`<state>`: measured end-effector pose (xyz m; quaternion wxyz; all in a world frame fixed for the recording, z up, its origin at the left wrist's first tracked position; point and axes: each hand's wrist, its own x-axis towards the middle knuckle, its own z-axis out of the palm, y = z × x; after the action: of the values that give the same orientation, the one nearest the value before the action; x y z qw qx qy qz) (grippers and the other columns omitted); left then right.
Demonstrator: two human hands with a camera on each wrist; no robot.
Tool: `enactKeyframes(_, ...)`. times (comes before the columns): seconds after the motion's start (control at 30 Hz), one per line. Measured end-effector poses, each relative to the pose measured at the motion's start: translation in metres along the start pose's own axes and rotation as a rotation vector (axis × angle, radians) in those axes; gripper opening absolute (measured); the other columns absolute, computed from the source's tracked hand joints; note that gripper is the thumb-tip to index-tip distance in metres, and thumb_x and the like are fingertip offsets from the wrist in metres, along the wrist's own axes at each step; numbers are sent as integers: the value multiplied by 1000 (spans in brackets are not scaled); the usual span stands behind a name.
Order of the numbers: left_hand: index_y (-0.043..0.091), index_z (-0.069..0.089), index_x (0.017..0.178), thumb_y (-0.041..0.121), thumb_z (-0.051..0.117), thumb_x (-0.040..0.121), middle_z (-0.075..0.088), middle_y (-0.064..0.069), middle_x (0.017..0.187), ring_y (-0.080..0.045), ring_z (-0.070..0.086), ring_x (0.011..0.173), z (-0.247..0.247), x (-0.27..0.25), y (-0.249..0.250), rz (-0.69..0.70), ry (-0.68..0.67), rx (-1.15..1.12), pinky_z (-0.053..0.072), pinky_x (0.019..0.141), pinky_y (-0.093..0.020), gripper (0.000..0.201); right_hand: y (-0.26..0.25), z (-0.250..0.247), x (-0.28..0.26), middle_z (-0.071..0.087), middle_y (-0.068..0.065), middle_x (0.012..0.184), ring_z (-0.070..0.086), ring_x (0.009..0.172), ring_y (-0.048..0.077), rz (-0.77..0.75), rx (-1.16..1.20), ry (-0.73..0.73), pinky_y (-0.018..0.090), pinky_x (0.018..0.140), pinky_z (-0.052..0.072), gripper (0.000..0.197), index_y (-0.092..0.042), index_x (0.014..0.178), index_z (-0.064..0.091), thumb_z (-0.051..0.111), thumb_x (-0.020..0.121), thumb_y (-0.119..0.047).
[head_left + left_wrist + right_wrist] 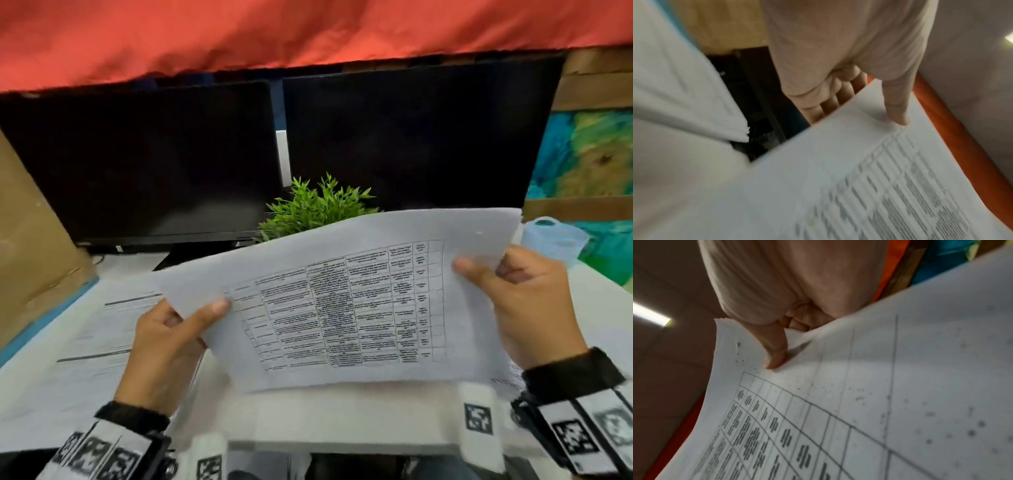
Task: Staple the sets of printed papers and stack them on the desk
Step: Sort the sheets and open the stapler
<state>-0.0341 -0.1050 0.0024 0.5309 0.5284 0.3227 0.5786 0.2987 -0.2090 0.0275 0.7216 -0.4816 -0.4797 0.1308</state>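
Observation:
A set of printed papers [342, 301] with a table on the top sheet is held up in the air above the desk, in landscape. My left hand [171, 339] pinches its left edge, thumb on top and fingers underneath. My right hand [520, 301] pinches the right edge the same way. The left wrist view shows the thumb pressed on the set of papers [859, 178] with curled fingers below. In the right wrist view the thumb presses the sheet [859, 402] near its corner. More printed sheets [99, 342] lie flat on the desk at the left. No stapler is visible.
Two dark monitors [144, 164] stand at the back with a small green plant [315, 205] between them. A cardboard panel [30, 240] leans at the left. A pale blue plastic container [555, 236] sits at the right. The white desk edge [342, 445] runs near me.

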Motion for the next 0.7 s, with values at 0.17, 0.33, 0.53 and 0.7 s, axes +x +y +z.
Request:
enactKeyframes(0.17, 33, 79, 86, 25, 82, 68, 76, 6, 102, -14, 72, 96, 19, 0, 14, 148, -17, 88, 57, 74, -22, 20, -10, 5, -6, 76, -10, 90, 71, 78, 8, -43, 53, -49, 19, 66, 56, 23, -21, 96, 75, 71, 73, -21)
enactKeyframes(0.33, 27, 78, 94, 28, 83, 69, 75, 2, 105, -14, 71, 97, 16, -9, 6, 145, -19, 113, 57, 75, -22, 25, 0, 1, -23, 75, -18, 86, 69, 79, 0, 14, -18, -54, 14, 65, 54, 23, -22, 95, 70, 69, 72, -24)
enactKeyframes(0.53, 15, 72, 101, 19, 71, 75, 76, 1, 102, -18, 72, 96, 20, -17, -17, 52, 37, 193, 58, 75, -22, 26, 23, 6, -34, 76, -9, 89, 73, 84, 11, 251, 7, -30, 18, 63, 56, 18, -23, 91, 74, 69, 74, -29)
enactKeyframes(0.7, 20, 73, 91, 14, 69, 79, 76, 9, 95, -6, 72, 86, 25, -13, -2, 117, 55, 206, 55, 69, -13, 14, 13, 4, -25, 76, -13, 90, 72, 82, 4, 207, 7, -66, 17, 64, 55, 14, -28, 89, 74, 69, 76, -30)
